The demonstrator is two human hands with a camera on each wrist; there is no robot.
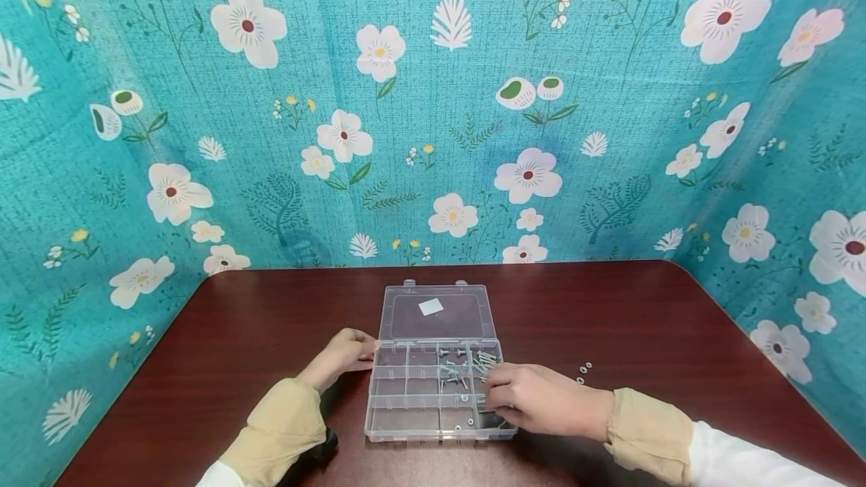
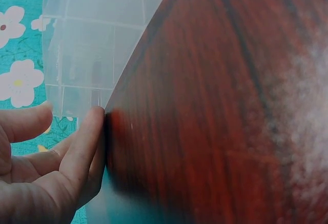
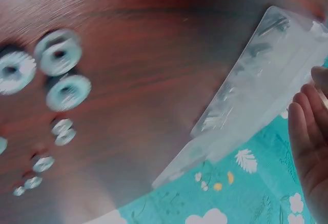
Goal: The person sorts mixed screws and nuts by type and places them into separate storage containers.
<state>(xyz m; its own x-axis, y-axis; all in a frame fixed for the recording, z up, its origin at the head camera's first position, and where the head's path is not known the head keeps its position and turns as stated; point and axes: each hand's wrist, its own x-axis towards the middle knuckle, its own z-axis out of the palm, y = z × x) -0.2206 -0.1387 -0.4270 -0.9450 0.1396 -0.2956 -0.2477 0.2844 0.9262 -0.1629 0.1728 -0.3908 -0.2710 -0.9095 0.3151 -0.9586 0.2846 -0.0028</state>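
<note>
A clear plastic compartment box (image 1: 404, 401) lies on the table with its lid (image 1: 467, 314) folded back. My left hand (image 1: 346, 355) rests at the box's upper left side; in the left wrist view its fairly straight fingers (image 2: 82, 147) touch the edge, thumb apart. Over the right-hand compartments is my right hand (image 1: 531, 398), fingers bent down into them; whether they pinch anything I cannot tell. Screws (image 1: 485, 361) fill the upper right compartment, and more small screws (image 1: 452, 374) lie in the column beside it. A few small nuts or washers (image 1: 470, 421) sit in the front compartment.
Several loose washers (image 3: 69, 92) lie on the dark red wooden table (image 1: 271, 322) right of the box, with smaller rings (image 3: 43, 163) near them. A white label (image 1: 431, 307) is on the lid. Flowered teal cloth (image 1: 406, 134) hangs behind the table's far edge.
</note>
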